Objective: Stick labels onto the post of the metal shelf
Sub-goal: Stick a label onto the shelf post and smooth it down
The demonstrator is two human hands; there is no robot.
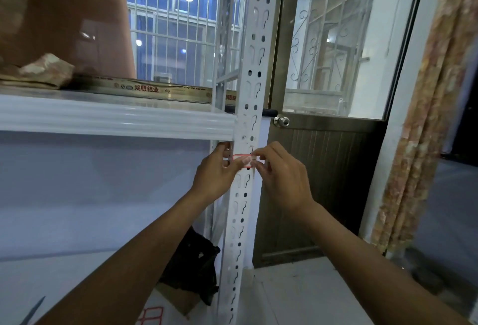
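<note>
Fingers (260,153) of the right hand (280,177) pinch the right end of a small label (237,158) with a red edge. The left hand (216,170) holds the white post (254,66) from the other side. Its thumb (243,162) lies flat across the label and its fingers curl round the post's left edge. The label sits on the front of the post, just under the white shelf bar (116,120) that joins the post. How much of it is stuck down cannot be told.

The post stands upright and has rows of holes and slots all the way along it. A folded cloth (44,72) and a long gold strip (155,89) with red print lie on top of the shelf. Down low, beside the post, is a crumpled black bag (192,265).

Behind the post is a brown door (326,169) with a round silver knob (282,120) and a glass pane. A patterned curtain (429,117) hangs at the right. Window bars (176,27) show behind the shelf.
</note>
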